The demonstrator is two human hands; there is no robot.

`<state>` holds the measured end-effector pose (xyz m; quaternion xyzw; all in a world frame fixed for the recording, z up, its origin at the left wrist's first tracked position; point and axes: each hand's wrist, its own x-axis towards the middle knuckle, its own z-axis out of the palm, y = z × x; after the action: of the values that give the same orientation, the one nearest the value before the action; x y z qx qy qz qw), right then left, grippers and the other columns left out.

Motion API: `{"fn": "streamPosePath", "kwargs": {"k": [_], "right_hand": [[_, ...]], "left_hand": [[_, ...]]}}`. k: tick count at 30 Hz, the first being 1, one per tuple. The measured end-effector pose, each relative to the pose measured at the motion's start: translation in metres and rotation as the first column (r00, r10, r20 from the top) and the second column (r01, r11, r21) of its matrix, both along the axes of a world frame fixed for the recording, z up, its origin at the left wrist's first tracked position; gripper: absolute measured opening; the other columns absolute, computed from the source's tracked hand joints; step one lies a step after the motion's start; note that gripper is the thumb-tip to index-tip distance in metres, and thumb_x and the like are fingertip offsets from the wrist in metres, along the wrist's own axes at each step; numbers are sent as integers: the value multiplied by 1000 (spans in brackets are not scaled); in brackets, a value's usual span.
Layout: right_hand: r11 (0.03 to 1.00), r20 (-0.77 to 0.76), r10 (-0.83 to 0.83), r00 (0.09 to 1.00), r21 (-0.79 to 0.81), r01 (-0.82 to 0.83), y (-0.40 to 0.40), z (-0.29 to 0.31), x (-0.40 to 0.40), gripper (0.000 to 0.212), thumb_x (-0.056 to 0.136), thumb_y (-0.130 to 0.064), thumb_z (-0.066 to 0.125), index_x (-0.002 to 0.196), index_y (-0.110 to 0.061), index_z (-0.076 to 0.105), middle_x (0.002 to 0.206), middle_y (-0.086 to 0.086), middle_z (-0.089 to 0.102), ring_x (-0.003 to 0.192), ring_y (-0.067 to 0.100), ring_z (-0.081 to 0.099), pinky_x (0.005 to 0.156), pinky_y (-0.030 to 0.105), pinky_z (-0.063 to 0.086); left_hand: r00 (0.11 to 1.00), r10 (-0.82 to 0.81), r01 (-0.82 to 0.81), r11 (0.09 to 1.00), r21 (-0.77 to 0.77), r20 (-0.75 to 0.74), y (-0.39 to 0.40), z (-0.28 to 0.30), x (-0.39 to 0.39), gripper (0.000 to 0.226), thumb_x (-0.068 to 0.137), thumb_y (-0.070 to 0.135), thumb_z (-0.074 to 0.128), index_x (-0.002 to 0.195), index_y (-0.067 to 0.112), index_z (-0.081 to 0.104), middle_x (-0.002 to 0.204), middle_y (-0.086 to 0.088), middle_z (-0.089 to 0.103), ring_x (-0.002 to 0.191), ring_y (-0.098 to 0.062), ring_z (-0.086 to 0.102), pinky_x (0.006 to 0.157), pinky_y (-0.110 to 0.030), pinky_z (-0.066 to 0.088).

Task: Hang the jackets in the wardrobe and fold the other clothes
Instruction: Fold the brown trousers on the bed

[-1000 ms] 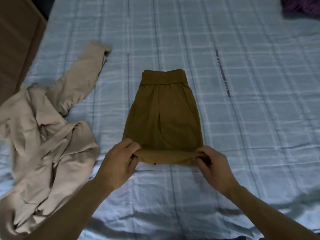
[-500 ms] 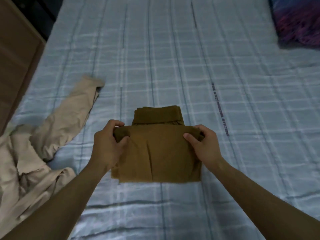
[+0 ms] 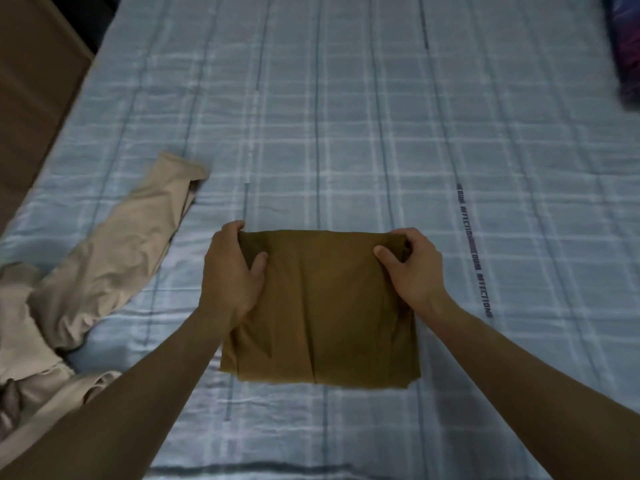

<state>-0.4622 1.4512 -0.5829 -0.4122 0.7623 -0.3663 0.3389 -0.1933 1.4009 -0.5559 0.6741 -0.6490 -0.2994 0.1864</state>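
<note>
two hands | left hand point(image 3: 232, 271), right hand point(image 3: 412, 268) pinch folded brown shorts point(image 3: 322, 313)

pale blue plaid bedsheet point(image 3: 381, 140) with a line of dark printed lettering point(image 3: 473, 249), brown wooden furniture point(image 3: 31, 98) far left, dark purple patterned fabric point(image 3: 623, 46) top right corner

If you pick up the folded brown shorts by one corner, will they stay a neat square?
Probably not. The brown shorts look like soft, thin cloth lying flat on the bed, so the fold would likely flop open. Both the left hand and the right hand grip the corners, which suggests they need support.
</note>
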Motion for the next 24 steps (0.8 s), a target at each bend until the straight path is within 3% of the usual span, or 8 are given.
{"fn": "streamPosePath", "kwargs": {"k": [2,4,8,10,13,17,20,24], "right_hand": [[1000,-67,16,998,-6,-16,10,3,4,51,86,-34,75,130,-24,51,113,-14,56,99,4,56,86,11,43],[998,-211,41,977,-42,-51,26,8,10,67,85,-36,75,141,-23,41,130,-8,45,117,9,46,99,24,39],[937,-481,238,844,-115,-330,70,17,30,60,85,-36,70,138,-16,50,148,7,39,136,22,37,112,37,32],[865,-547,380,746,-76,-496,90,13,43,56,85,-39,70,134,-13,57,152,11,40,141,27,37,114,41,34],[766,-576,511,639,-33,-642,111,4,56,54,87,-44,68,130,-11,63,152,12,42,143,29,37,115,46,34],[700,-569,601,561,37,-713,129,0,52,56,80,-43,76,126,-13,65,147,10,50,141,27,40,113,45,37],[701,-604,586,540,43,-712,143,-2,48,48,74,-29,82,118,-13,69,137,9,58,132,28,49,108,44,42],[764,-659,473,585,-25,-645,156,-4,42,29,80,-18,73,108,-11,71,118,8,65,114,27,57,94,41,50]], "left_hand": [[986,-59,71,995,-77,153,15,-1,0,58,94,28,63,144,8,41,147,-15,42,133,-32,38,110,-46,34],[960,-117,166,970,-177,256,34,0,4,50,95,35,57,139,12,48,148,-13,41,133,-32,36,105,-49,36],[921,-252,320,924,-209,297,76,-3,17,42,91,44,52,118,15,63,135,-9,52,120,-31,48,96,-45,42],[854,-364,469,848,-247,371,96,-10,22,36,91,41,55,113,16,67,132,-8,55,117,-31,52,94,-44,41],[760,-519,637,714,-290,392,117,-17,25,30,92,40,59,112,19,67,132,-5,57,118,-29,53,94,-41,39],[709,-588,701,647,-301,389,125,-20,37,38,85,46,70,113,20,65,127,-1,60,117,-25,54,93,-39,40],[674,-579,733,601,-319,459,126,-19,53,33,84,37,71,111,19,65,121,-2,63,112,-26,54,89,-39,41],[689,-508,715,595,-369,516,121,-17,69,14,89,23,63,92,14,73,101,-4,69,95,-28,59,78,-38,42]]}}
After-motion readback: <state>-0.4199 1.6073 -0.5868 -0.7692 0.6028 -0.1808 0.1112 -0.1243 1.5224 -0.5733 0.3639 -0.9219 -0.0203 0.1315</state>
